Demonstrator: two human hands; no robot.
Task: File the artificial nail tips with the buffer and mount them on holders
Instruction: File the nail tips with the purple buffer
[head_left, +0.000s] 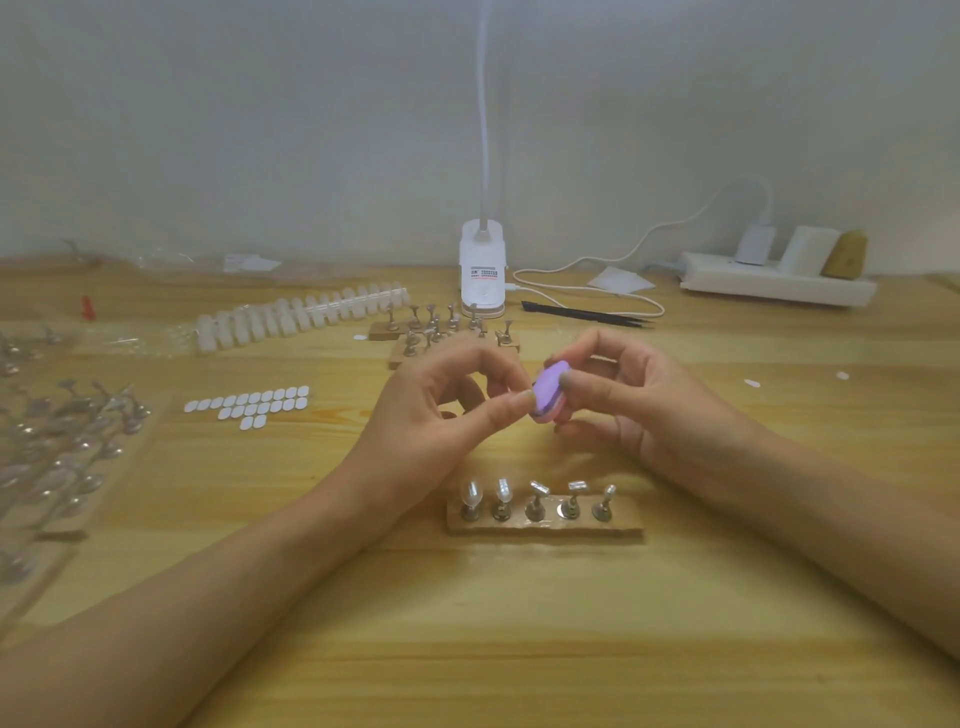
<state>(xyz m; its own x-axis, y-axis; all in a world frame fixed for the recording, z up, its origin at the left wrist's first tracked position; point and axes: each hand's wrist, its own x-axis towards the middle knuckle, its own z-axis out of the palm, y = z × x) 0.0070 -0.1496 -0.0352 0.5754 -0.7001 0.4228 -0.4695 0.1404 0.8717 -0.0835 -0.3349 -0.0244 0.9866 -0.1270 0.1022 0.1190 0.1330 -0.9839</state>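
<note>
My right hand (623, 405) grips a small purple buffer block (549, 392) between thumb and fingers above the table's middle. My left hand (447, 405) pinches something tiny against the buffer's left face; the nail tip itself is too small to make out. Below the hands a wooden base (545, 522) carries a row of metal holders, and the two on the left bear clear nail tips (472, 493). A long strip of white nail tips (301, 317) lies at the back left.
Sticky white pads (249, 405) lie left of centre. More holder stands (441, 327) sit behind the hands, and bagged holders (67, 441) at far left. A white clip lamp (483, 270), black tweezers (587, 314), a cable and a power strip (779, 283) line the back.
</note>
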